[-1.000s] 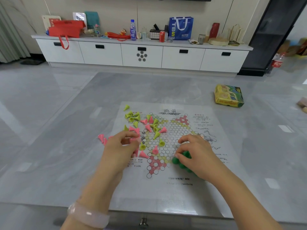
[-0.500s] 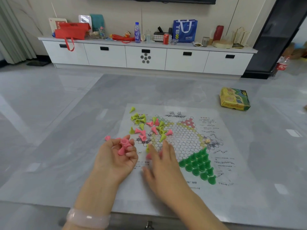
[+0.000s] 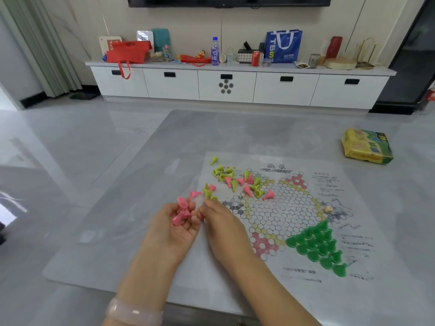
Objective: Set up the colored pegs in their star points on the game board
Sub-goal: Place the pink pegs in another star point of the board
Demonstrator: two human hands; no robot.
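Note:
A paper game board (image 3: 277, 208) with a hexagon-celled star lies on the grey table. Dark green pegs (image 3: 317, 245) stand packed in the star point at the lower right. Loose pink and yellow-green pegs (image 3: 242, 182) lie scattered over the board's upper left. My left hand (image 3: 174, 229), palm up, cups several pink pegs (image 3: 181, 211). My right hand (image 3: 221, 227) lies beside it with its fingertips at the left hand's pegs, its fingers curled; what it pinches is hidden.
A yellow-green game box (image 3: 366, 147) lies on the table at the far right. A small die (image 3: 328, 209) rests on the board's right side. A white low cabinet (image 3: 235, 83) with bottles and bags stands beyond the table.
My right hand left the green pegs, crossed the board to the left and now meets my left hand. My left hand has turned palm up with pink pegs gathered in it.

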